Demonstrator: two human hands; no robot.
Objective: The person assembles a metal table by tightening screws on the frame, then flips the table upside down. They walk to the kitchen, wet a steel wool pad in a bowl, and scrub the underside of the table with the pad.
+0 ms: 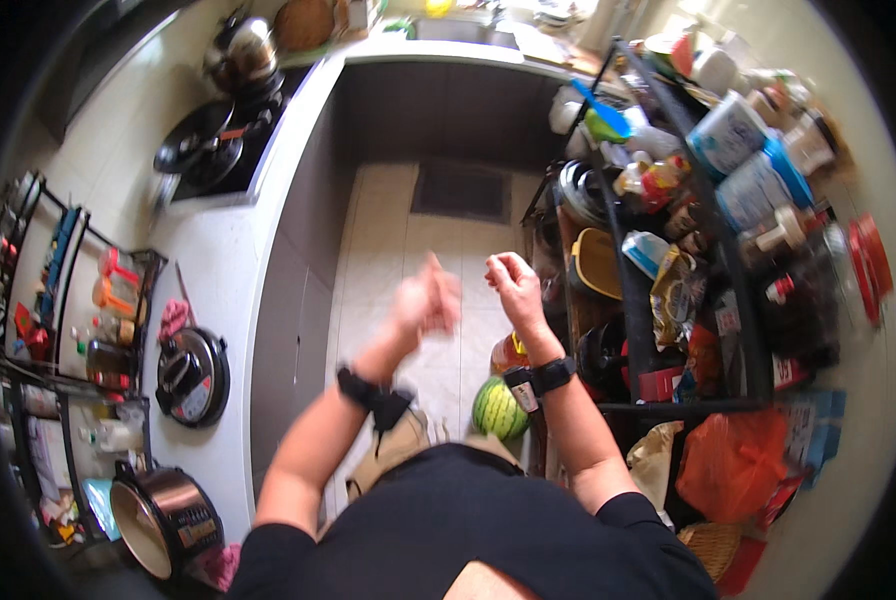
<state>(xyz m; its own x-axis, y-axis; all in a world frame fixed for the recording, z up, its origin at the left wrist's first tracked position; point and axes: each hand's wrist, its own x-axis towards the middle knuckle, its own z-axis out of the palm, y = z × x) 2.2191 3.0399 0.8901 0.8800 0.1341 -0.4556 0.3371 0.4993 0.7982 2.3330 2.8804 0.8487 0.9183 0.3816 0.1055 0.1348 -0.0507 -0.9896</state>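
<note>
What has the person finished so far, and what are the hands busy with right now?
Nothing shows as finished. Both hands are lifted in mid-air over the tiled floor: the left hand is blurred, the right hand is curled, and neither visibly holds anything. Untouched so far: the watermelon on the floor, the crowded black shelf rack beside the right hand, and the cooker on the white counter.

A home kitchen: stove (208, 150), sink (453, 28), crowded pantry rack (713, 230).

Left hand (425, 300) is raised and blurred over the floor. Right hand (513, 282) curls loosely beside it, both apparently empty.
</note>
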